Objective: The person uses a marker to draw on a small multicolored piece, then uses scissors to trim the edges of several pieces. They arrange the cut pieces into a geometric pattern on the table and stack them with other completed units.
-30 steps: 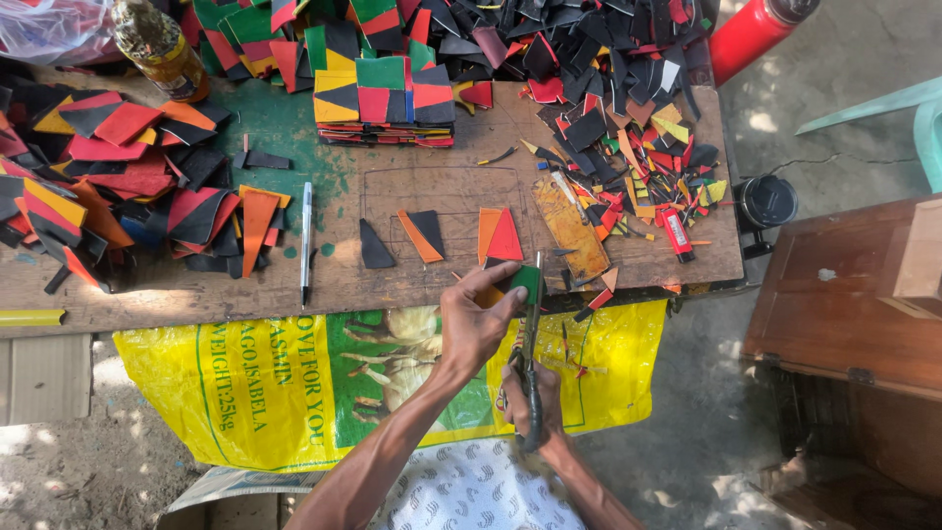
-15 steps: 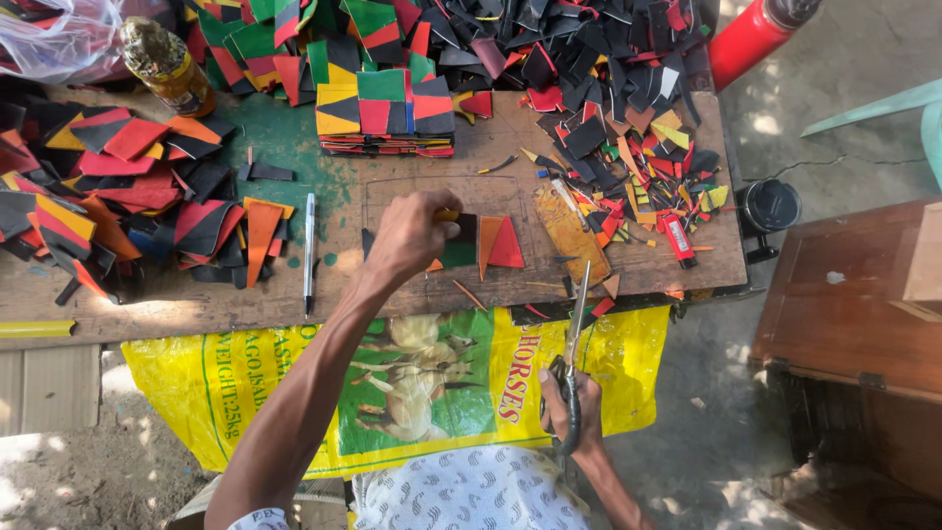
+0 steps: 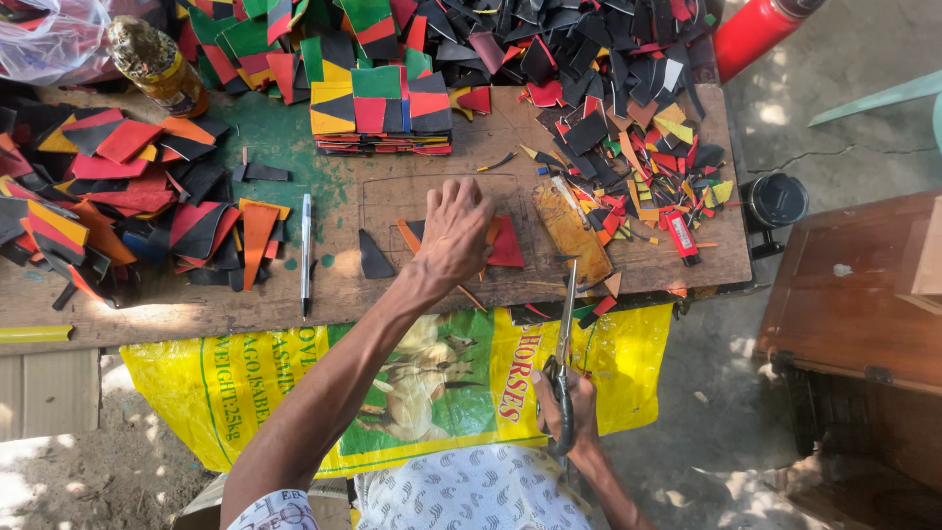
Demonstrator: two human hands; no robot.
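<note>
left hand (image 3: 456, 234) laid flat, fingers spread, on red and orange cut pieces (image 3: 505, 245) on wooden workbench (image 3: 412, 294), scissors (image 3: 564, 344) gripped in closed right hand (image 3: 567, 407)

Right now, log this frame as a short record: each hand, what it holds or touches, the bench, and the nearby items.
left hand: palm down on small cut pieces, red and orange, on the bench
right hand: grips long scissors, blades pointing toward the bench
bench: worn wooden top, green paint patches
pen: lies left of the left hand
square stack: multicoloured squares behind the hand
scraps: black, red, yellow offcuts at right
sack: yellow, below the bench edge
</note>
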